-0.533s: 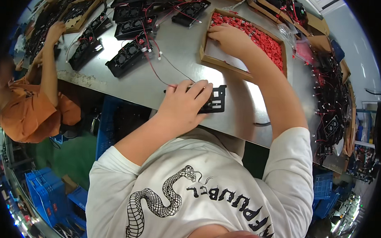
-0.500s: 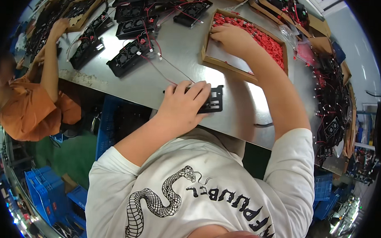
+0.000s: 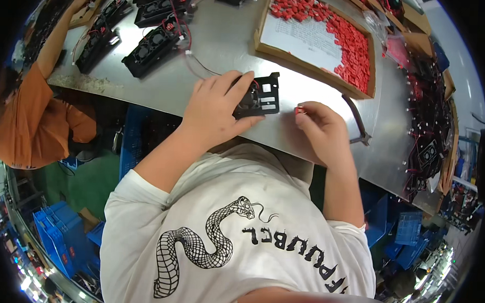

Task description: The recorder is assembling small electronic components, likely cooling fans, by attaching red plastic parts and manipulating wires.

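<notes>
Left hand (image 3: 217,113) is gripping the black fan bracket (image 3: 263,96) on the worktop (image 3: 309,84); right hand (image 3: 320,130) is pinching a small red part (image 3: 299,109).

Bright, even overhead light, soft glare on the metal table (image 3: 319,109), edges fisheye-bent.

A black fan bracket (image 3: 263,96) with square cut-outs lies flat under the left hand's (image 3: 220,110) fingers, while a small red connector (image 3: 299,109) sits pinched at the right hand's (image 3: 323,130) fingertips, just beside it.
</notes>
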The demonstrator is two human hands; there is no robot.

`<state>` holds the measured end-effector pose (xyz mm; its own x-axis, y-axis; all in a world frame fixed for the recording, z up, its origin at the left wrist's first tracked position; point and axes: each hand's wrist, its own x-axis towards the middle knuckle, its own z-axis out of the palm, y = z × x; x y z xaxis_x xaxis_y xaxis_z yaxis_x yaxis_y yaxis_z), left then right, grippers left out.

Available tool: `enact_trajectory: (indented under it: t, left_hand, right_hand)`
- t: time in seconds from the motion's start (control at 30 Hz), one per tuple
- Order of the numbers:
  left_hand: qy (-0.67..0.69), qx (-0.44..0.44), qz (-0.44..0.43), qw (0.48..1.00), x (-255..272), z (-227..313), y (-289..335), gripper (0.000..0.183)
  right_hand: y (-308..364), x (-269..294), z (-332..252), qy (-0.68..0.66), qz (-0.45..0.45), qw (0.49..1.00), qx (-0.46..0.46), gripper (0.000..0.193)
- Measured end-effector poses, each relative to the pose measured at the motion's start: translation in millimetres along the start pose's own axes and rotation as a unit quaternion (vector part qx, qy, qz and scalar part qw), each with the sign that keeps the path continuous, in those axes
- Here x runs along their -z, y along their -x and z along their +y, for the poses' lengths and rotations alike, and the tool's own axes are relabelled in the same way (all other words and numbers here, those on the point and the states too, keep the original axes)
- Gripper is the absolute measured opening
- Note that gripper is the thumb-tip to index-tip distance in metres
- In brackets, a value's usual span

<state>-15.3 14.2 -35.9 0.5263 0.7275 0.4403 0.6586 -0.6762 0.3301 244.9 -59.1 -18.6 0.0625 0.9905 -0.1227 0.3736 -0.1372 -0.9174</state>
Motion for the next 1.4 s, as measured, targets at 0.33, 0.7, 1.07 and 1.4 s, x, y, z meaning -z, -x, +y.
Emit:
enact_trajectory:
  t: [0.33, 0.7, 1.07, 1.4]
  left_hand:
    - [0.135, -0.107, -0.089, 0.981, -10, 30, -14, 0.085]
    - [0.034, -0.110, -0.157, 0.981, 0, 39, -16, 0.077]
    - [0.028, -0.107, -0.166, 0.980, -2, 52, -20, 0.073]
    - [0.025, -0.117, -0.147, 0.982, -2, 50, -18, 0.074]
  right_hand:
    - [16, -12, 10, 0.056, 0.036, 0.998, 0.002, 0.018]
    - [28, -7, 10, 0.171, 0.003, 0.985, 0.009, 0.023]
    - [29, 1, -16, 0.272, 0.073, 0.947, 0.155, 0.026]
    - [25, 4, -32, 0.376, 0.075, 0.912, 0.148, 0.023]
